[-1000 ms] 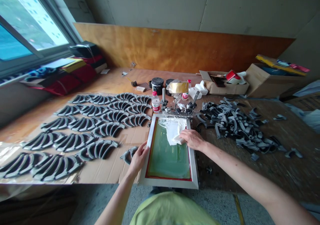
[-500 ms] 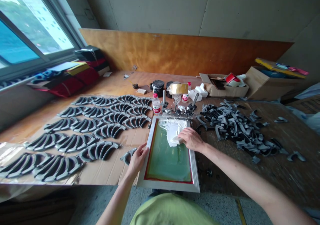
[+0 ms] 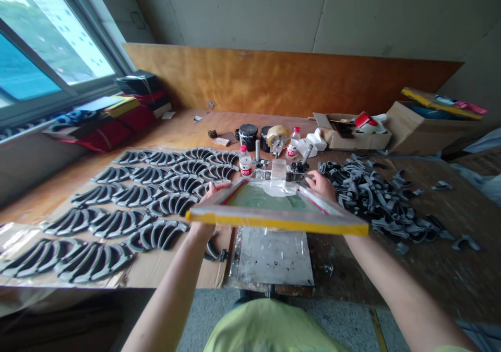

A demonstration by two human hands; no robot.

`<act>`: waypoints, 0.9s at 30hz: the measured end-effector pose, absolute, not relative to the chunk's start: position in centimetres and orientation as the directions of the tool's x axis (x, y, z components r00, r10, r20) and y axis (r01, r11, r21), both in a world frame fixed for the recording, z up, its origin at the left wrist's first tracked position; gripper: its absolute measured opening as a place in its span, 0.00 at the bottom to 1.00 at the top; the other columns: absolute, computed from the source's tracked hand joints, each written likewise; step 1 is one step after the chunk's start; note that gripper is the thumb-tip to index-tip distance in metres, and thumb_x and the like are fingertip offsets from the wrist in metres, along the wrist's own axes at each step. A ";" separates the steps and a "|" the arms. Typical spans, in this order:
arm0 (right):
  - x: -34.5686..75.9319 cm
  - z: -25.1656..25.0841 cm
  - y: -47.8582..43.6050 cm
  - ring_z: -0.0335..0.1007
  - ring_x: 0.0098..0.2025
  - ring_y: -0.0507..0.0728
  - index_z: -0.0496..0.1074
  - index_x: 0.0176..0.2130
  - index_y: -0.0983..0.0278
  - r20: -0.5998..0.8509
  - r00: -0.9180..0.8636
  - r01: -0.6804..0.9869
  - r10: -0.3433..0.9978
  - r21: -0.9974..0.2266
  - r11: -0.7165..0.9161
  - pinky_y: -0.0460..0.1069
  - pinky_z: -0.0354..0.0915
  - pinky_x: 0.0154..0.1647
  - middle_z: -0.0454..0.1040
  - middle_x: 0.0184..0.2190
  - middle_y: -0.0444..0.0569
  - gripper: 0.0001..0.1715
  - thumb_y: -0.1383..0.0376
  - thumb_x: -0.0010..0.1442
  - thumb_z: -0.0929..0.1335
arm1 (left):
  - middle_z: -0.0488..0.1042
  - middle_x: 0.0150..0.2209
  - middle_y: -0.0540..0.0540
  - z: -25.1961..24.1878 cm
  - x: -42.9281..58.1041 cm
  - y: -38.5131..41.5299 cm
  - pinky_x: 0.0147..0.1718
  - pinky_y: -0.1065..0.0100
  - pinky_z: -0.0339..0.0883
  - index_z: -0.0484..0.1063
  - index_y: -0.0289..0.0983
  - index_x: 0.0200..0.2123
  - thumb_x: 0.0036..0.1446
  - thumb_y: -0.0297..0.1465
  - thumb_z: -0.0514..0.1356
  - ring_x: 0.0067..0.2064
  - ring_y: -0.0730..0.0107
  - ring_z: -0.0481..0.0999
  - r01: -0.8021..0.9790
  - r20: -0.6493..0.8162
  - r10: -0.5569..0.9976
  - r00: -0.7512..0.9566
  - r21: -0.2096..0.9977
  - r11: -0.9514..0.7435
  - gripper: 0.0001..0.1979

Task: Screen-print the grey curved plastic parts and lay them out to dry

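Note:
A silk screen frame [image 3: 277,223] is tilted up, its near edge with yellow tape raised. My left hand [image 3: 211,191] is closed on its left rail, with part of the hand hidden behind the frame. At the right rail, my right hand [image 3: 321,186] is closed around the side, the fingers partly hidden. A whitish squeegee block [image 3: 278,173] stands at the far end of the green mesh [image 3: 266,199], on a patch of white ink. Below the frame lies a flat grey base plate [image 3: 274,260] with dark specks. Metal hinge clamps [image 3: 299,168] stand behind the frame.
Rows of curved grey parts [image 3: 111,224] lie on cardboard at left. A pile of similar parts [image 3: 370,200] covers the right side. Bottles [image 3: 245,161], black tubs [image 3: 248,135], a tape roll [image 3: 278,137] and an open carton [image 3: 354,139] stand behind.
The frame's near edge has risen, uncovering the base plate. My right hand has left the squeegee for the right rail. The squeegee now stands at the far end.

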State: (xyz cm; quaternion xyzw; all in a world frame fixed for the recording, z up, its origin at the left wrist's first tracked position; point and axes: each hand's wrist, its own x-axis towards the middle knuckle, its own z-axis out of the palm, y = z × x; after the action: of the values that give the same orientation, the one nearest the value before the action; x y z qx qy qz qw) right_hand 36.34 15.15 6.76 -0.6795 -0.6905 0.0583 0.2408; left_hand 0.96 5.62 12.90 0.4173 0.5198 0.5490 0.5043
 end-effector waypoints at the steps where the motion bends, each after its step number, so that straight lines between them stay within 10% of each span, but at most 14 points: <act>1: 36.7 5.5 14.1 0.72 0.34 0.57 0.73 0.46 0.62 0.216 0.029 0.900 0.976 -0.431 0.068 0.49 0.64 0.36 0.78 0.33 0.49 0.15 0.58 0.65 0.63 | 0.78 0.38 0.42 13.7 1.3 6.7 0.30 0.69 0.70 0.75 0.35 0.42 0.58 0.54 0.54 0.33 0.67 0.76 -0.165 -0.054 0.989 -0.141 0.986 0.031 0.27; 8: 33.2 -0.4 8.1 0.68 0.49 0.59 0.72 0.46 0.60 0.147 -0.387 0.836 0.910 -0.360 0.413 0.53 0.63 0.49 0.75 0.43 0.50 0.14 0.60 0.60 0.71 | 0.75 0.30 0.48 14.8 3.1 8.6 0.27 0.73 0.67 0.70 0.35 0.44 0.56 0.56 0.54 0.29 0.73 0.74 -0.259 -0.076 0.958 -0.277 0.966 0.001 0.29; 14: 27.9 1.8 3.4 0.66 0.41 0.57 0.74 0.37 0.62 0.300 -0.466 0.776 0.832 -0.313 0.547 0.52 0.64 0.45 0.72 0.34 0.48 0.06 0.61 0.63 0.69 | 0.79 0.42 0.36 5.7 8.0 -0.5 0.25 0.68 0.69 0.71 0.35 0.50 0.52 0.57 0.58 0.35 0.61 0.80 -0.165 -0.615 0.773 0.157 0.755 0.635 0.35; 18: 28.2 0.8 2.4 0.68 0.40 0.56 0.75 0.42 0.59 0.295 -0.679 0.598 0.672 -0.309 0.739 0.52 0.64 0.46 0.73 0.34 0.46 0.09 0.59 0.64 0.67 | 0.80 0.39 0.38 1.1 7.7 -3.9 0.24 0.71 0.68 0.75 0.35 0.39 0.52 0.55 0.60 0.36 0.63 0.80 -0.307 -0.685 0.726 0.065 0.678 0.668 0.27; 22: 38.3 -0.6 7.7 0.71 0.43 0.57 0.74 0.43 0.65 0.120 -0.067 0.959 0.990 -0.267 0.097 0.50 0.64 0.44 0.74 0.40 0.54 0.12 0.66 0.68 0.62 | 0.80 0.29 0.39 -2.9 -0.5 -4.6 0.25 0.68 0.69 0.75 0.33 0.28 0.56 0.53 0.52 0.29 0.64 0.78 -0.240 -0.712 0.643 -0.283 0.701 0.672 0.28; 24: 44.0 -1.3 10.5 0.71 0.47 0.59 0.71 0.48 0.68 0.019 0.297 0.945 0.955 -0.146 -0.292 0.50 0.64 0.45 0.73 0.45 0.60 0.13 0.67 0.67 0.62 | 0.78 0.25 0.39 -5.2 -5.2 -5.1 0.23 0.67 0.68 0.72 0.34 0.22 0.58 0.49 0.49 0.25 0.64 0.76 -0.193 -0.709 0.532 -0.463 0.667 0.720 0.27; 27: 48.9 -2.5 12.6 0.73 0.47 0.61 0.66 0.54 0.69 -0.088 0.458 0.882 0.885 -0.078 -0.464 0.50 0.65 0.44 0.74 0.46 0.63 0.17 0.68 0.65 0.64 | 0.73 0.18 0.40 -7.8 -9.6 -6.1 0.19 0.66 0.65 0.68 0.38 0.17 0.60 0.48 0.44 0.20 0.64 0.70 -0.056 -0.681 0.475 -0.557 0.602 0.797 0.29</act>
State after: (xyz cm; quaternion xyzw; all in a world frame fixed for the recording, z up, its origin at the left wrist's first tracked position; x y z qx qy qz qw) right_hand 48.89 12.58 -2.45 -0.8536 -0.5176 0.0580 0.0108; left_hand -9.62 -6.09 -7.83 0.1259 0.8322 0.2928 0.4537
